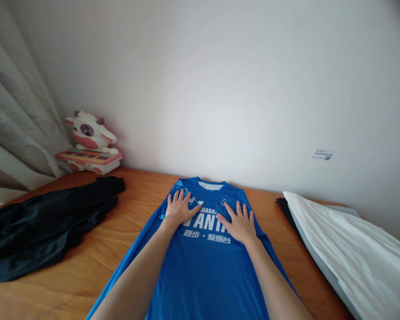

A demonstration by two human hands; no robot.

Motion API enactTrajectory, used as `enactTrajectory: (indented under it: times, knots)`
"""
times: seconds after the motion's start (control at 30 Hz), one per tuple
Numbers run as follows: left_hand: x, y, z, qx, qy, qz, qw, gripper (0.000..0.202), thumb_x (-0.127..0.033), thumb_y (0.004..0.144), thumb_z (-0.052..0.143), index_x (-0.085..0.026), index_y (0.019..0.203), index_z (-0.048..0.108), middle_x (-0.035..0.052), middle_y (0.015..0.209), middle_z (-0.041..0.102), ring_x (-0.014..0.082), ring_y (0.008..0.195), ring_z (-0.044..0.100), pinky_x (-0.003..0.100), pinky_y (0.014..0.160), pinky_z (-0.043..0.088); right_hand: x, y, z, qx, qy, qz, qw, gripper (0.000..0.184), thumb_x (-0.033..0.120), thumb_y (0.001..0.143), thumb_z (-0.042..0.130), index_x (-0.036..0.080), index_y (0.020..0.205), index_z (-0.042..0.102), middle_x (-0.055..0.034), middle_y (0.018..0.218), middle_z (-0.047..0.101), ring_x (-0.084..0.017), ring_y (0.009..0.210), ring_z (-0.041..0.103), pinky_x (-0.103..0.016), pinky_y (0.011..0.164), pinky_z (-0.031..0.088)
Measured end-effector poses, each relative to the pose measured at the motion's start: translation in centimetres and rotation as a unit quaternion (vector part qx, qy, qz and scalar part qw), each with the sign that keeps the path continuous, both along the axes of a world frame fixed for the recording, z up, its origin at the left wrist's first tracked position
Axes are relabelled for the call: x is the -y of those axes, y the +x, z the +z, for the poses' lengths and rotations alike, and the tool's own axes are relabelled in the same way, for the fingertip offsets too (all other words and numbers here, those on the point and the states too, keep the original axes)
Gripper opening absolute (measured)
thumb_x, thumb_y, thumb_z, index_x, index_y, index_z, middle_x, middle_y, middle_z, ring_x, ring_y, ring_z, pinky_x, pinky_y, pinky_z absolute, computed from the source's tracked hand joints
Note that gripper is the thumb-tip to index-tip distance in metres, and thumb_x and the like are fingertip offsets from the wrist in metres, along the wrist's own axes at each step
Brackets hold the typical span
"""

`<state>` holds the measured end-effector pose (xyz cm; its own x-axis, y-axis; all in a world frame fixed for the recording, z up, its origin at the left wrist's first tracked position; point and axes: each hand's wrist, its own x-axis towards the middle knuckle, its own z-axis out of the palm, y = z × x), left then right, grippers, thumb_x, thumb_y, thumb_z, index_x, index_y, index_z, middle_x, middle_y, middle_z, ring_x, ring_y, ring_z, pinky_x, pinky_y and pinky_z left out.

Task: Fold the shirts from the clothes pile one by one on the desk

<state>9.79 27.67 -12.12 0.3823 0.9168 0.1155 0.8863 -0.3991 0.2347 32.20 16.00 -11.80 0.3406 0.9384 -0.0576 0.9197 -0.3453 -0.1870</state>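
A blue long-sleeved shirt point(206, 271) lies spread face up in front of me, its collar toward the wall and white lettering across the chest. My left hand point(180, 209) rests on the left side of the chest, fingers spread, next to a lighter blue pattern near the shoulder. On the other side, my right hand point(240, 223) lies with fingers apart, covering part of the lettering. Neither hand grips the fabric. The sleeves run down along both sides, and my forearms hide parts of them. The lower end of the shirt is out of view.
The shirt lies on a wooden surface point(136, 186) against a white wall point(220, 89). Dark clothing point(53, 218) lies at the left. A cow-shaped toy keyboard point(90, 153) stands behind it by a curtain point(16, 98). At the right is a stack topped by white clothing point(353, 240).
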Motion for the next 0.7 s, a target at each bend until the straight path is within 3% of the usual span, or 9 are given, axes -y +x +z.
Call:
enactTrajectory:
  times: [0.1,0.17,0.27,0.33,0.4,0.5,0.6,0.7]
  knots:
    - [0.3,-0.1,0.5,0.054,0.048,0.027,0.997,0.079,-0.075,0.092,0.036,-0.02,0.148,0.049,0.0177,0.156,0.045,0.0375,0.146,0.036,0.058,0.119,0.02,0.0,0.1,-0.3,-0.006,0.018,-0.002,1.0,0.084,0.083,0.089,0.029,0.036,0.158,0.03,-0.0096,0.168,0.021,-0.039,0.154,0.014,-0.06,0.12,0.007]
    - [0.7,-0.3,0.9,0.095,0.095,0.024,0.991,0.059,-0.061,0.099,0.033,-0.02,0.131,0.062,0.016,0.139,0.06,0.0331,0.132,0.05,0.052,0.114,0.031,0.3,0.2,-0.5,-0.015,0.081,-0.009,0.997,0.082,0.08,0.09,0.033,0.032,0.156,0.036,-0.0114,0.165,0.028,-0.038,0.152,0.019,-0.059,0.119,0.014]
    - [1.5,-0.6,1.6,0.101,0.106,-0.082,0.986,0.051,-0.042,0.104,0.026,-0.02,0.093,0.071,0.013,0.103,0.07,0.0268,0.105,0.062,0.043,0.1,0.042,1.2,0.4,-0.5,-0.026,0.257,-0.005,0.966,0.067,0.067,0.095,0.033,0.022,0.137,0.059,-0.016,0.149,0.049,-0.033,0.141,0.04,-0.05,0.114,0.03]
    - [2.2,-0.7,1.9,0.087,0.084,-0.149,0.981,0.052,-0.04,0.104,0.028,-0.02,0.075,0.068,0.0105,0.086,0.07,0.0231,0.09,0.064,0.038,0.09,0.045,1.8,0.5,-0.2,-0.054,0.319,0.021,0.946,0.058,0.061,0.098,0.03,0.019,0.112,0.068,-0.0165,0.124,0.064,-0.03,0.121,0.056,-0.043,0.105,0.04]
    - [3.0,-1.0,2.2,0.082,0.067,-0.173,0.979,0.052,-0.041,0.103,0.032,-0.021,0.067,0.064,0.0073,0.078,0.069,0.0194,0.078,0.064,0.032,0.079,0.047,2.3,0.4,0.1,-0.095,0.299,0.057,0.948,0.055,0.059,0.099,0.027,0.021,0.097,0.066,-0.0113,0.096,0.069,-0.026,0.096,0.065,-0.037,0.09,0.047]
    - [4.7,-2.7,3.0,0.078,0.053,-0.193,0.977,0.048,-0.041,0.102,0.034,-0.022,0.07,0.064,0.0041,0.077,0.07,0.0169,0.073,0.064,0.027,0.069,0.046,2.9,0.2,0.8,-0.136,0.242,0.092,0.956,0.054,0.06,0.1,0.024,0.023,0.095,0.063,-0.0035,0.073,0.067,-0.022,0.071,0.067,-0.031,0.067,0.047]
    - [6.9,-6.5,4.5,0.057,0.036,-0.22,0.973,0.038,-0.04,0.1,0.038,-0.023,0.08,0.065,0.0032,0.085,0.071,0.0173,0.079,0.066,0.026,0.071,0.045,4.4,-0.1,1.7,-0.164,0.214,0.104,0.957,0.05,0.062,0.098,0.029,0.025,0.102,0.062,-0.0023,0.076,0.071,-0.023,0.069,0.068,-0.031,0.064,0.048]
    - [9.2,-12.1,6.5,0.001,-0.022,-0.213,0.977,0.03,-0.041,0.097,0.042,-0.026,0.087,0.066,0.0022,0.088,0.072,0.0189,0.081,0.067,0.027,0.072,0.044,8.3,0.0,2.6,-0.216,0.191,0.147,0.946,0.044,0.059,0.097,0.037,0.026,0.11,0.062,-0.0058,0.102,0.075,-0.023,0.092,0.071,-0.033,0.081,0.053]
